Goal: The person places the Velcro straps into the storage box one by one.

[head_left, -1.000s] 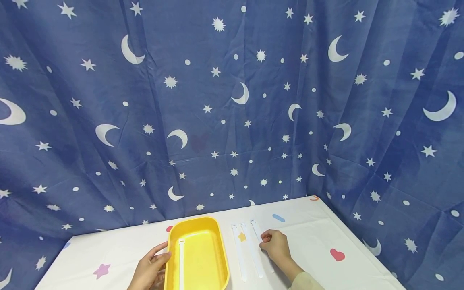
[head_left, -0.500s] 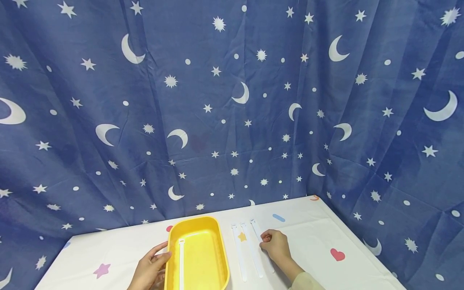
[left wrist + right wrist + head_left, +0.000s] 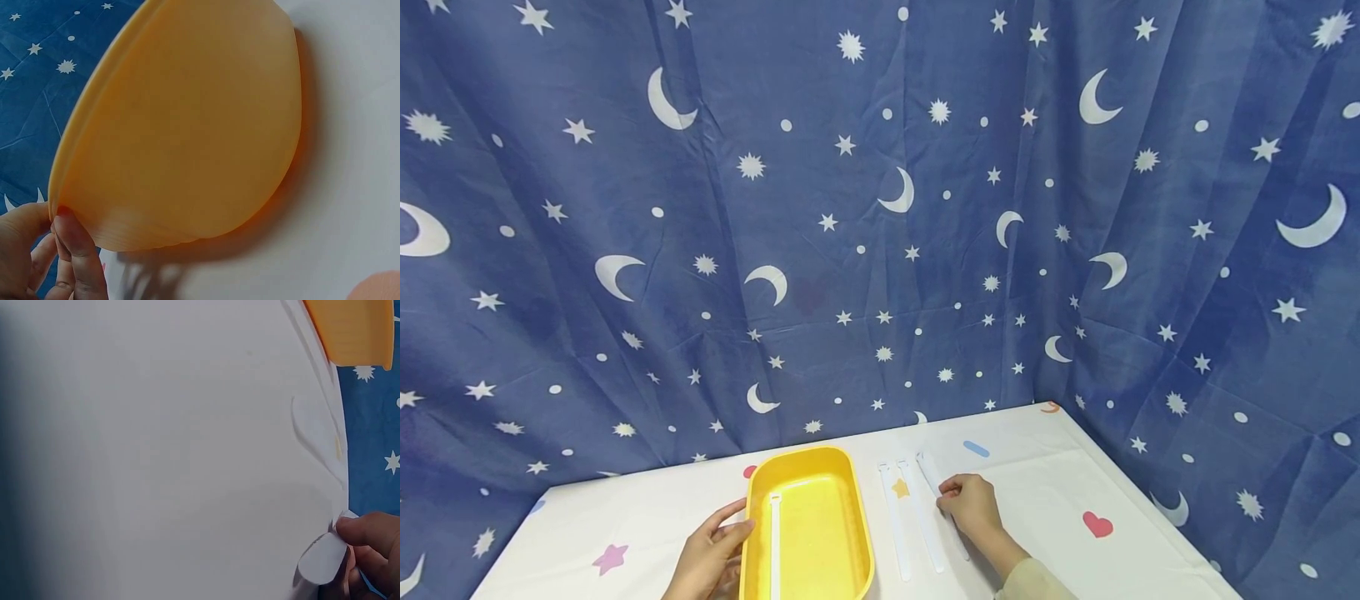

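My left hand (image 3: 709,552) pinches the left rim of a yellow plastic bin (image 3: 817,533), which has rounded corners. In the left wrist view, the thumb and fingers close on the rim of the bin (image 3: 187,125). One white cable strap (image 3: 776,542) with a slotted head lies lengthwise inside the bin. To the bin's right, two more straps, a left one (image 3: 895,521) and a middle one (image 3: 922,521), lie side by side on the table. My right hand (image 3: 973,508) pinches the rightmost strap (image 3: 928,475) near its middle; its rounded end (image 3: 322,559) curls by the fingers in the right wrist view.
A white tablecloth (image 3: 1045,475) printed with coloured shapes, such as a red heart (image 3: 1097,524) and a purple star (image 3: 611,560), covers the table. Behind and to the right hangs a blue curtain (image 3: 820,200) with moons and stars.
The rightmost strap has tilted slightly, its far end shifting a little left in my right hand's pinch. My left hand and the bin have stayed in place.
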Tool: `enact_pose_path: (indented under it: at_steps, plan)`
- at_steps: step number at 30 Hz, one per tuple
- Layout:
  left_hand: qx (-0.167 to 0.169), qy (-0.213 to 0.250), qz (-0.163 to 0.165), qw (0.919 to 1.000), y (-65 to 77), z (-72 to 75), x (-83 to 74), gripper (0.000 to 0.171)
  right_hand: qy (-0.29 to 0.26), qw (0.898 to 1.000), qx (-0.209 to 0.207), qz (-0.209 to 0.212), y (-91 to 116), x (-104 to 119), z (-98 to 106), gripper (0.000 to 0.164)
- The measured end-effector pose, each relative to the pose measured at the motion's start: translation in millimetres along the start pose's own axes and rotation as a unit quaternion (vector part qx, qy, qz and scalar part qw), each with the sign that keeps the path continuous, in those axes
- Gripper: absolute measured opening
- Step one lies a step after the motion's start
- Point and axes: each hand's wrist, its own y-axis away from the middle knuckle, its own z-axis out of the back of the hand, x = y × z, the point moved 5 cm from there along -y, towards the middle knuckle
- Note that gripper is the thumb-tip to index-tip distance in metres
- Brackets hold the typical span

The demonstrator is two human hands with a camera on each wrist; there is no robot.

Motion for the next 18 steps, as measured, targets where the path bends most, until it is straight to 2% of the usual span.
enact_pose_path:
  at_steps: [9,18]
  plan:
    - [0.001,0.0,0.002,1.0,0.2,0.0,-2.3,0.055,-0.035,0.999,0.017,-0.016,-2.9,-5.0,-0.4,0.008]
    - [-0.001,0.0,0.008,1.0,-1.2,0.3,-0.1,0.056,-0.054,0.997,0.025,-0.04,-1.7,-8.5,-0.6,0.012]
